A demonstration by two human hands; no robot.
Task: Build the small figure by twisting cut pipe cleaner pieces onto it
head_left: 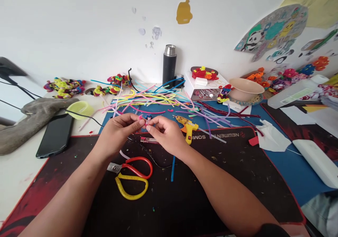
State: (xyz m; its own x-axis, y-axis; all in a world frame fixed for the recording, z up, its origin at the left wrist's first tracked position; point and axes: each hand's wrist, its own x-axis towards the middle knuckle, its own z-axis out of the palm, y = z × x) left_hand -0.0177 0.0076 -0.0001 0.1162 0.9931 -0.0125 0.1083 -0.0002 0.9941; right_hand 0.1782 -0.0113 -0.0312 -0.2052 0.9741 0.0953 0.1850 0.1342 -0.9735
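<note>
Both my hands meet over the dark mat, fingertips pinched together around a small pink and blue pipe-cleaner piece [146,122]. My left hand [116,130] grips its pink end between thumb and forefinger. From the other side, my right hand [168,134] pinches the same piece, and fingers cover much of it. Below them lie scissors [114,167] with one red and one yellow handle. To the right of my right hand rests a yellow glue gun [190,127]. A short blue pipe cleaner [173,170] sticks out below my right wrist.
A heap of coloured pipe cleaners [155,99] spreads behind my hands. Beyond it a black thermos [169,68] stands by the wall. At left are a phone [55,135] and a yellow-green roll [79,109]; at right, a beige bowl [245,91] and a crumpled tissue [273,136].
</note>
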